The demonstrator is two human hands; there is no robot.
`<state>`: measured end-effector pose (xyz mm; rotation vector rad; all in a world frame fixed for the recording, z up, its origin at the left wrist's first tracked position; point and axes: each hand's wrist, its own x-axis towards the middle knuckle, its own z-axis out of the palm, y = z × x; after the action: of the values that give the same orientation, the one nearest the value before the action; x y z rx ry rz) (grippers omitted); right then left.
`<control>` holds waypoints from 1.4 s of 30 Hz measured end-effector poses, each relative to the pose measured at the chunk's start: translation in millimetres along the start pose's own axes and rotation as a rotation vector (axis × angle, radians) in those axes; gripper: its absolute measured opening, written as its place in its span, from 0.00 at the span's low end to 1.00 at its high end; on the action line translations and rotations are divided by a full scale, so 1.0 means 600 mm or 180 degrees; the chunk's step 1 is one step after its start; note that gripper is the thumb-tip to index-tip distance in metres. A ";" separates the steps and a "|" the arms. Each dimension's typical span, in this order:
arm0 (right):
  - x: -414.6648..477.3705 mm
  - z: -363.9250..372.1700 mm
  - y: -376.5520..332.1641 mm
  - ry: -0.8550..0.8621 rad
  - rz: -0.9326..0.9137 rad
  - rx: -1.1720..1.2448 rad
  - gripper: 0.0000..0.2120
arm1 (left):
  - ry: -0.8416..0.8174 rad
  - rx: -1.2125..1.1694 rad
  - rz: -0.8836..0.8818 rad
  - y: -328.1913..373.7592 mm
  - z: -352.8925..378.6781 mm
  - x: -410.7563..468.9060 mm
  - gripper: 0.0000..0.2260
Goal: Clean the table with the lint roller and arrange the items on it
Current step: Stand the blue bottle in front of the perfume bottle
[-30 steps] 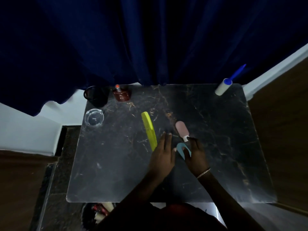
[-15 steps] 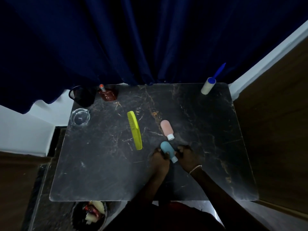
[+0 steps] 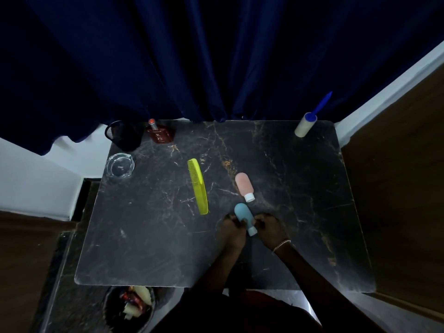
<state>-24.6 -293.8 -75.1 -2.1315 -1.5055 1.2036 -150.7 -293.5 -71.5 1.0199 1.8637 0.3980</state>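
Clasping a rounded, matte blue bottle [image 3: 244, 218] between left hand [image 3: 231, 230] and right hand [image 3: 270, 229], both grips closed on it, over veined marble table [image 3: 144, 236].

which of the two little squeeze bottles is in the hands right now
The blue bottle, gripped between the left hand and right hand. The pink bottle lies untouched just beyond it.

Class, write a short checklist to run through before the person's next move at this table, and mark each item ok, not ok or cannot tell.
1. Blue bottle held between left hand and right hand: ok.
2. Blue bottle's cap on: ok, it shows near the wrists.
3. Lint roller in hand for cleaning: not ok, it lies at the far right corner of the table.
4. Pink bottle and comb tidied away: not ok, both lie mid-table.
5. Grip firm: cannot tell.
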 end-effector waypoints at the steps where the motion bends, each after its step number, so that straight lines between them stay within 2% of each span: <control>1: -0.001 0.001 -0.003 -0.0028 -0.0047 0.0019 0.08 | -0.0012 -0.0019 -0.0006 -0.002 -0.004 0.002 0.14; 7: 0.002 0.017 -0.041 0.0131 -0.0202 0.0116 0.07 | 0.0050 -0.0667 -0.0027 -0.007 -0.049 0.017 0.12; 14: 0.022 0.051 -0.139 0.0028 -0.0560 0.0147 0.05 | 0.0213 -0.0971 0.0305 -0.009 -0.153 0.043 0.10; 17: 0.034 0.073 -0.188 0.0024 -0.0736 0.0248 0.04 | 0.0319 -0.0919 0.0446 -0.013 -0.203 0.064 0.11; 22: 0.064 0.116 -0.263 -0.0007 -0.0551 0.0505 0.09 | 0.0351 -0.0914 0.0686 -0.015 -0.280 0.109 0.10; 27: 0.101 0.158 -0.352 0.0037 -0.0675 0.0399 0.13 | 0.0370 -0.0732 0.1050 -0.015 -0.350 0.169 0.09; 30: 0.125 0.180 -0.401 0.0170 -0.0778 0.0359 0.11 | 0.0383 -0.0633 0.1244 -0.018 -0.384 0.209 0.12; 32: 0.144 0.194 -0.431 0.0178 -0.0824 0.0301 0.17 | 0.0417 -0.0558 0.1316 -0.021 -0.403 0.239 0.14; 36: 0.191 0.232 -0.459 0.0284 -0.0801 0.0203 0.18 | 0.0378 -0.0528 0.1484 -0.034 -0.429 0.297 0.16; 42: 0.249 0.293 -0.468 0.0319 -0.0773 -0.0140 0.20 | 0.0412 -0.0446 0.1528 -0.066 -0.442 0.369 0.13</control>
<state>-322.4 -85.3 -78.2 -1.9349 -1.7009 0.9742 -442.0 -104.9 -91.7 1.3681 1.6611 0.8821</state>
